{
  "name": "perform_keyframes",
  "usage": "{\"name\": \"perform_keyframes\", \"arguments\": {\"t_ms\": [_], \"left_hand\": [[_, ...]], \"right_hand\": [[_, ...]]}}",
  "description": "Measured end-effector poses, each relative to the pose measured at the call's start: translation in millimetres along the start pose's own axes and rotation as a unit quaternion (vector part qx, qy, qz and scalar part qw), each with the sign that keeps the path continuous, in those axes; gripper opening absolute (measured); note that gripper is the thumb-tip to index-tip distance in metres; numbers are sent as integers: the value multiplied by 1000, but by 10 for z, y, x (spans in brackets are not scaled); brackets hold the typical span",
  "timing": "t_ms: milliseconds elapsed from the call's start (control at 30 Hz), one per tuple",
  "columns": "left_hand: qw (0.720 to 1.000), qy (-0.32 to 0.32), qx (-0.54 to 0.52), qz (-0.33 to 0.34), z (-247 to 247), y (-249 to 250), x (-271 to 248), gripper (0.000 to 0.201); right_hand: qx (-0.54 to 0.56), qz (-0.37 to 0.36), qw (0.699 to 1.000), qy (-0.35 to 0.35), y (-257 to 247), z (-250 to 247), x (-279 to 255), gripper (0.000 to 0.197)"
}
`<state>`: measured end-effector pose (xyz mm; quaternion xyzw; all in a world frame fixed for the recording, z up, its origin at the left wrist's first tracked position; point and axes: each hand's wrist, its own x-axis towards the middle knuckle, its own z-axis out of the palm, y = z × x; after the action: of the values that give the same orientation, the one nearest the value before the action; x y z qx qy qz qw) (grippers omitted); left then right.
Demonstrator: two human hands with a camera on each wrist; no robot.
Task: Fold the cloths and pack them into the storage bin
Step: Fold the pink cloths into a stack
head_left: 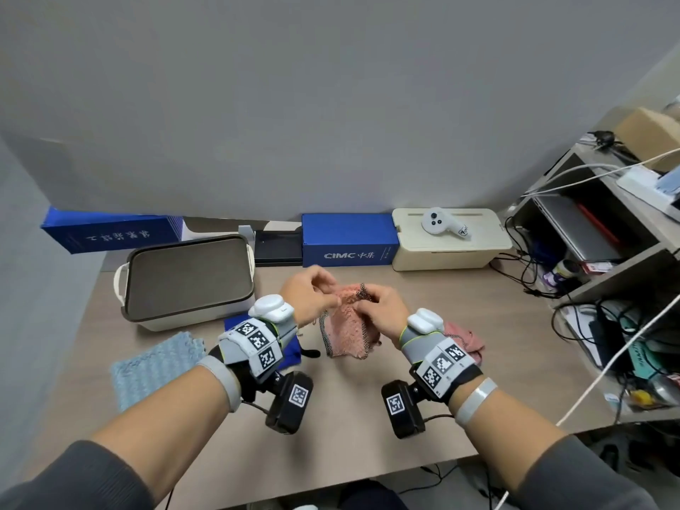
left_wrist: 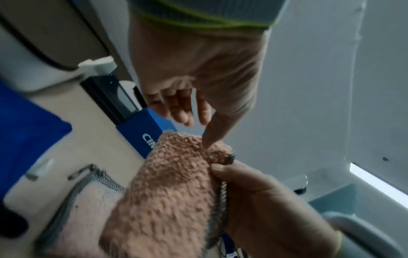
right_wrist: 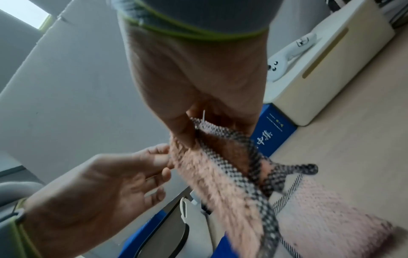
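I hold a fuzzy pink cloth (head_left: 346, 333) with black-and-white checked trim up over the middle of the table. My right hand (head_left: 371, 307) pinches its trimmed top corner (right_wrist: 212, 129) between thumb and fingers. My left hand (head_left: 312, 288) is beside it, thumb tip (left_wrist: 206, 143) resting on the cloth's top fold (left_wrist: 176, 148), the other fingers loosely curled just off it. The cloth's lower part lies on the table (right_wrist: 326, 209). The white storage bin (head_left: 184, 314) with a dark rim stands at the back left. A light blue cloth (head_left: 154, 366), a dark blue cloth (head_left: 292, 349) and another pink cloth (head_left: 465, 340) lie flat or bunched nearby.
Along the back wall stand two blue boxes (head_left: 349, 239), a black case (head_left: 276, 248) and a cream box (head_left: 452, 252) with a white controller (head_left: 441, 224) on it. A shelf unit (head_left: 596, 252) with cables crowds the right side.
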<state>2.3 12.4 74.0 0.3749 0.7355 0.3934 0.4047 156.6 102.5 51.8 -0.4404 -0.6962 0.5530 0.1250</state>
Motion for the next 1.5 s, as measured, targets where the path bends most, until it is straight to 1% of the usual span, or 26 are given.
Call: {"name": "perform_keyframes", "arguments": {"t_ms": [33, 67, 100, 133, 167, 233, 333, 400, 467, 567, 633, 667, 700, 767, 800, 867, 900, 1000, 1033, 1067, 1133, 1167, 1233, 1333, 1367, 1500], "left_hand": [[995, 7, 80, 56, -39, -50, 41, 57], [988, -15, 125, 92, -65, -78, 81, 81], [981, -60, 151, 106, -82, -65, 100, 96], [974, -117, 166, 101, -90, -42, 116, 94], [967, -158, 181, 89, -83, -15, 140, 74], [957, -187, 209, 75, -57, 29, 170, 18], [972, -159, 162, 56, -79, 12, 160, 19], [984, -158, 75, 36, -92, -28, 152, 20], [990, -143, -19, -4, -110, -104, 119, 11], [983, -97, -142, -64, -93, -320, 115, 10], [965, -97, -213, -115, -46, -459, 49, 3], [957, -107, -233, -134, -37, -550, 31, 6], [953, -123, -241, -139, -27, -636, 26, 18], [949, -149, -248, -125, 3, -732, 44, 55], [946, -149, -264, -117, 28, -771, 86, 72], [936, -158, -298, -103, 79, -715, 145, 95], [932, -175, -303, -92, 114, -649, 166, 98], [929, -224, -285, -73, 292, -479, 250, 79], [932, -221, -277, -72, 357, -468, 265, 74], [936, -191, -283, -86, 432, -479, 299, 75], [937, -104, -307, -129, 558, -545, 358, 81], [934, -67, -319, -143, 624, -606, 385, 76], [927, -13, -335, -166, 752, -713, 420, 52], [929, 51, -317, -185, 900, -806, 464, 28], [933, 71, -299, -186, 934, -869, 494, 24], [954, 100, -210, -190, 991, -1122, 638, 20]], "right_hand": [[-16, 10, 1000, -22, -47, -27, -2, 23], [-29, 9, 998, -50, -106, -52, -13, 23], [-41, 1, 996, -79, -152, -71, -19, 22], [-46, -10, 994, -103, -199, -87, -31, 21], [-43, -15, 993, -110, -233, -105, -34, 18], [-4, -16, 994, -105, -251, -160, -53, 14], [54, 30, 989, -136, -123, -229, -98, 29], [59, 67, 979, -181, 28, -189, -157, 46], [65, 92, 976, -188, 144, -135, -218, 57], [186, 94, 971, -120, 244, -95, -257, 34], [286, 102, 950, -69, 254, -85, -227, 26], [307, 105, 945, -49, 245, -73, -195, 20], [309, 109, 944, -30, 216, -55, -159, 17], [270, 109, 957, -18, 158, -51, -45, 16], [242, 105, 964, -28, 137, -56, 34, 24], [184, 108, 973, -82, 88, -77, 180, 58], [168, 113, 972, -116, 56, -96, 239, 63], [109, 113, 963, -221, -9, -218, 420, 34], [95, 113, 960, -239, 0, -259, 474, 30], [88, 119, 958, -245, 43, -316, 561, 33], [104, 136, 964, -206, 199, -401, 714, 53], [128, 148, 964, -182, 292, -427, 770, 60], [156, 182, 956, -169, 500, -459, 831, 50], [119, 240, 936, -228, 745, -451, 789, 10], [104, 245, 934, -240, 831, -429, 784, 4], [15, 182, 965, -188, 1102, -282, 868, 19]]}}
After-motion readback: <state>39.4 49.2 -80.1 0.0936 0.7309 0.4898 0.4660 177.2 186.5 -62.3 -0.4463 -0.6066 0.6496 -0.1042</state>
